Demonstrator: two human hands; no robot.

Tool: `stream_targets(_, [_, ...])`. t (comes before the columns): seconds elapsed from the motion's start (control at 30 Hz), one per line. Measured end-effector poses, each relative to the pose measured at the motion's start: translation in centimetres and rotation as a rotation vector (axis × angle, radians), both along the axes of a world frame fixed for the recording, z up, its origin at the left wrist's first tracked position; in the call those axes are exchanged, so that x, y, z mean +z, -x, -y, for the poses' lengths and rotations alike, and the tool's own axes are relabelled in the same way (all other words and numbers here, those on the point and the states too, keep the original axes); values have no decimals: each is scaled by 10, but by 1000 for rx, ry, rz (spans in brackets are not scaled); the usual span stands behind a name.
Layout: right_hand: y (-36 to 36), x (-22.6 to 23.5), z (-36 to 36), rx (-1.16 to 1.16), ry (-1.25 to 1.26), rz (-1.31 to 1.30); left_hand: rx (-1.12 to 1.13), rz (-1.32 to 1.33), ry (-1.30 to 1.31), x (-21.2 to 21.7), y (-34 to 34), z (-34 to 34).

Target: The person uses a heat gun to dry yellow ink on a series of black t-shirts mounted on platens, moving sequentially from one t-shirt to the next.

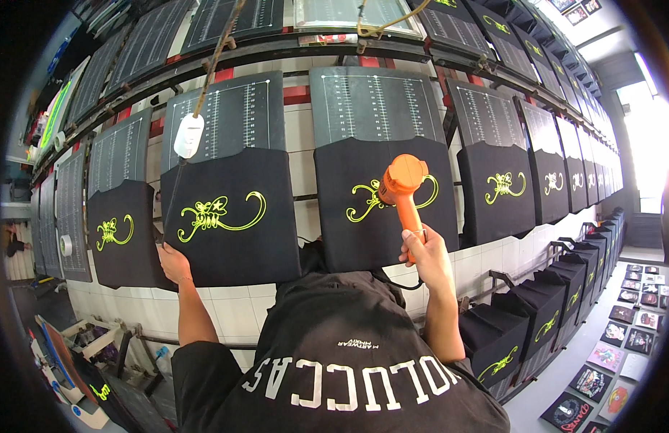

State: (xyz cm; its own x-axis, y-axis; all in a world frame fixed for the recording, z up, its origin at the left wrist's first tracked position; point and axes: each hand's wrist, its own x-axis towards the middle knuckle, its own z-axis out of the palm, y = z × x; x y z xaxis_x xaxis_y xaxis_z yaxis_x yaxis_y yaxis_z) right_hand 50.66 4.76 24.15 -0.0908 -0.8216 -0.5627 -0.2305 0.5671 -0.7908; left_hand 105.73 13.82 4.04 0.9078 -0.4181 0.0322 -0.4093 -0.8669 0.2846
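Observation:
My right hand (pixel 431 258) is wrapped round the handle of an orange heat gun (pixel 406 175). The gun's head is over the neon yellow-green print on a black shirt (pixel 341 242) stretched on a flat board, hiding part of that print. To the left, another black shirt (pixel 237 249) carries the same curling print (pixel 217 216). At its lower left corner my left hand (pixel 176 265) is closed, its fingertips where a thin dark cord (pixel 173 198) comes down from a white inline switch (pixel 189 137). Some of those fingers are hidden.
Dark printing boards with white ruler marks (pixel 378 105) run in a long row on metal rails. More printed black shirts (pixel 499 184) continue to the right. A second row of shirts (pixel 493 339) stands low at the right. Printed sheets (pixel 593 381) lie on the floor there.

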Motion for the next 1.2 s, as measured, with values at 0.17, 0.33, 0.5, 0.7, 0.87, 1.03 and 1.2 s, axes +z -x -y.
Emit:
stream_targets(0.17, [5, 2, -2, -40, -14, 53, 25, -15, -15, -12, -11, -4])
stream_targets(0.33, [5, 4, -5, -39, -27, 126, 56, -40, -50, 4, 1, 5])
stream_targets(0.5, [-12, 3, -16, -45, -47, 107, 28, -39, -74, 2, -6, 1])
stream_targets(0.7, [-32, 7, -29, -76, -17, 81, 56, -89, -97, 3, -10, 5])
stream_targets(0.87, [-41, 11, -41, -104, -25, 102, -92, -135, -74, -4, -28, -2])
stream_targets(1.03, [-51, 10, -49, -102, -37, 68, -253, -215, 42, -28, -60, -11])
stream_targets(1.2, [-56, 13, -50, -105, -36, 105, -310, -190, 66, -32, -68, -9])
